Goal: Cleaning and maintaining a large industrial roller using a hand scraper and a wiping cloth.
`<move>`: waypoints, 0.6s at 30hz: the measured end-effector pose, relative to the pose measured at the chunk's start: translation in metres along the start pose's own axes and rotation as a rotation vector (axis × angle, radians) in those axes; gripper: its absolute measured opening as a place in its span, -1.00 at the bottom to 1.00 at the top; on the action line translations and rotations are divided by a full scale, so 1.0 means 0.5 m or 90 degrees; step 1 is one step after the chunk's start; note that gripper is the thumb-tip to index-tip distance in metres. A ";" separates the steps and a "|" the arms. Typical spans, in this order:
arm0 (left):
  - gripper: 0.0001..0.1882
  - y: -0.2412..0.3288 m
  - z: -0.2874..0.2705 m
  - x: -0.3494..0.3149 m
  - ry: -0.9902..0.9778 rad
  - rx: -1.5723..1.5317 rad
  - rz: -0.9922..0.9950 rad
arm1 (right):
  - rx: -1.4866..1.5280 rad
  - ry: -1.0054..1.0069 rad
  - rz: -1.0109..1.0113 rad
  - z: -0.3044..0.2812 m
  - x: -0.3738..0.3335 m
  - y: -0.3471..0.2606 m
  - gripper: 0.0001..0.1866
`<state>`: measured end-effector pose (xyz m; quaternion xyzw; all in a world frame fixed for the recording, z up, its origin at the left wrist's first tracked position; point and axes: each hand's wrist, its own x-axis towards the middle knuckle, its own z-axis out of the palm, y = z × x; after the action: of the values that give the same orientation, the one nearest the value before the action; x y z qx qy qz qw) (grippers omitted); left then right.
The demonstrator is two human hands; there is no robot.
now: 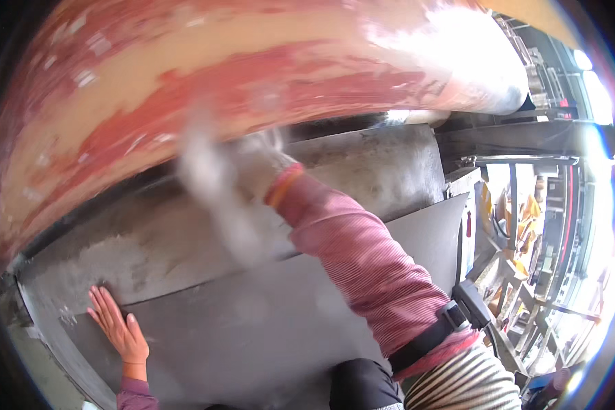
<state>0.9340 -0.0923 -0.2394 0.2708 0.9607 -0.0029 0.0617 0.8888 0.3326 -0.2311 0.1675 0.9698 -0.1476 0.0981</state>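
My left hand lies flat with fingers stretched out, at the left end of the seam between a worn grey metal surface and a smooth dark grey panel. It holds nothing. My right arm, in a red striped sleeve with an orange band at the wrist, reaches up to the lower edge of a large rounded roller, which is mottled cream and red. Motion smears my right hand, so its fingers cannot be made out. A whitish blurred streak beside it is too smeared to name.
A dark gap runs beneath the roller. White light glares off the roller's right end. On the right stand a metal frame, yellow and white material and bright windows. A black strap circles my right upper arm; my dark-clothed knee is below.
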 end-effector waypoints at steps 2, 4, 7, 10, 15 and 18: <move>-0.28 0.006 0.007 -0.001 0.014 -0.010 0.011 | -0.125 0.091 -0.128 0.001 -0.014 0.098 -0.62; -0.29 -0.001 -0.011 -0.012 0.003 0.010 -0.016 | -0.155 0.141 -0.130 -0.006 -0.010 0.287 -0.61; -0.30 0.012 -0.013 -0.003 0.009 0.008 -0.007 | -0.208 0.197 0.041 -0.100 -0.004 0.573 -0.60; -0.31 0.024 -0.014 0.009 0.013 0.013 0.010 | -0.293 0.181 0.165 -0.113 0.001 0.620 -0.59; -0.30 0.005 -0.033 -0.008 -0.002 0.025 0.003 | -0.394 0.170 -0.050 0.060 -0.003 0.195 -0.59; -0.28 0.014 0.007 0.006 0.036 -0.049 0.016 | -0.066 -0.034 0.030 -0.024 -0.048 0.062 -0.66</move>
<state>0.9354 -0.0850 -0.2432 0.2800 0.9580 0.0423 0.0449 0.9201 0.3571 -0.2219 0.1811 0.9690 -0.0995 0.1357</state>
